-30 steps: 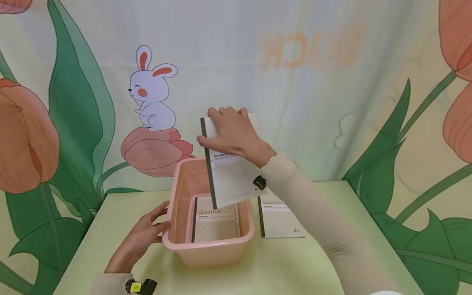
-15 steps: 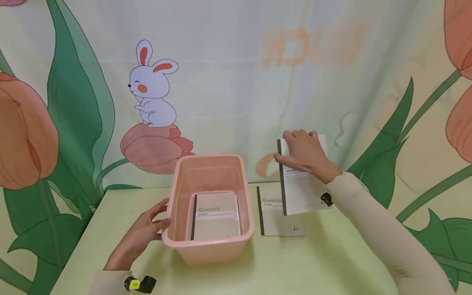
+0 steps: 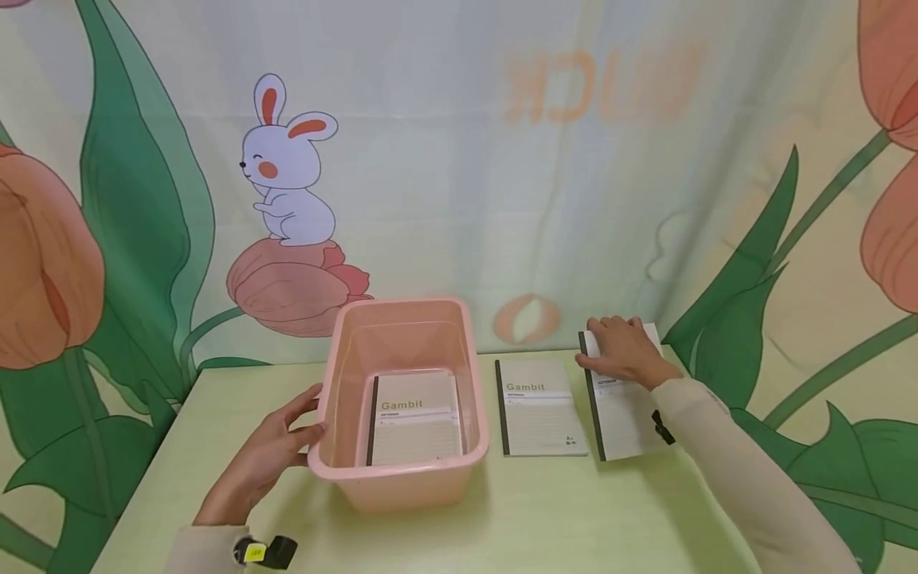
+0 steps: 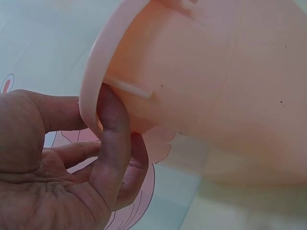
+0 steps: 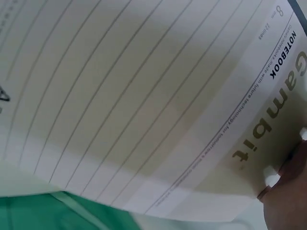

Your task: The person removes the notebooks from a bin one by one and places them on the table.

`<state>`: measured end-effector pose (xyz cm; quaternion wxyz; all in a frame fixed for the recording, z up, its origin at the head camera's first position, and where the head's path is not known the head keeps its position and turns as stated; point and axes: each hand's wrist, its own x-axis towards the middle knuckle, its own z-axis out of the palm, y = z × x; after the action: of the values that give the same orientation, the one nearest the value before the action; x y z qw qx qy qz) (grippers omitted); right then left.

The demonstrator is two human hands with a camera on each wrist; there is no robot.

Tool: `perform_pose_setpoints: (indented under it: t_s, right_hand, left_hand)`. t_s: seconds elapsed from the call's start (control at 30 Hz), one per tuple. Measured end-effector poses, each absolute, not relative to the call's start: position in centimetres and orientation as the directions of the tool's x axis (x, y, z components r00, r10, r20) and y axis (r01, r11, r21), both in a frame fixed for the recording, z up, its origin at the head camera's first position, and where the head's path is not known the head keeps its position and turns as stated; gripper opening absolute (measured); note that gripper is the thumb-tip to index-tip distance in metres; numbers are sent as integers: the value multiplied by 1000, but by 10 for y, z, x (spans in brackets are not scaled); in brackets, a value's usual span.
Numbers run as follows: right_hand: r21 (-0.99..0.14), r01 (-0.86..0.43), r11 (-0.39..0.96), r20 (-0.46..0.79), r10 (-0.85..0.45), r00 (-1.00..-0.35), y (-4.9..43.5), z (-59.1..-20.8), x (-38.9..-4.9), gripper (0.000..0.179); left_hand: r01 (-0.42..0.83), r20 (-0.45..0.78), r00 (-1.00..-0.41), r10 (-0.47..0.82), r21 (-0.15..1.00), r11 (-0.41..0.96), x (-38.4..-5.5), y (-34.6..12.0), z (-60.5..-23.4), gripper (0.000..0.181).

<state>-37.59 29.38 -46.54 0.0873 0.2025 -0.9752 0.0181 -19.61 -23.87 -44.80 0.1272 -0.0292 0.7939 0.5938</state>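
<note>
At the left, my left hand [image 3: 268, 450] pinches the rim of a pink plastic basin [image 3: 402, 486]; in the left wrist view the thumb and a curled finger [image 4: 112, 143] clasp the rim from both sides. Inside the basin lies a Gambit notebook [image 3: 412, 434] with a dark spine. Over the table's right part, my right hand [image 3: 627, 351] grips another notebook [image 3: 624, 414] near its top edge, thumb at the spine side. That notebook's ruled cover [image 5: 144, 105] fills the right wrist view. Whether its lower edge touches the table cannot be told.
Between the basin and the held notebook, a further Gambit notebook [image 3: 541, 414] lies flat on the pale green table [image 3: 559, 518]. Behind the table hangs a curtain [image 3: 430, 159] printed with tulips and a rabbit.
My right hand has carried its notebook from above the basin to the right and down, past the notebook lying on the table. The left hand stays on the basin rim.
</note>
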Motion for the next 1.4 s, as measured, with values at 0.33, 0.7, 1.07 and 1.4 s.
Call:
perform_pose_setpoints:
  t_s: [0.33, 0.7, 1.07, 1.4]
  right_hand:
    - [-35, -338, 941, 141, -330, -933, 309, -516, -400, 62]
    - [-59, -281, 958, 99, -275, -956, 308, -547, -416, 70]
    - [-173, -378, 909, 141, -357, -923, 290, -537, -407, 65]
    - [-99, -531, 842, 261, -493, -830, 273, -481, -370, 64]
  left_hand:
    - [-203, -243, -965, 102, 933, 298, -195, -239, -446, 72]
    - [-209, -246, -965, 95, 933, 291, -195, -239, -447, 72]
    - [-220, -254, -964, 77, 926, 307, -195, -239, -447, 72]
    - [-193, -230, -969, 95, 935, 298, -194, -239, -447, 72]
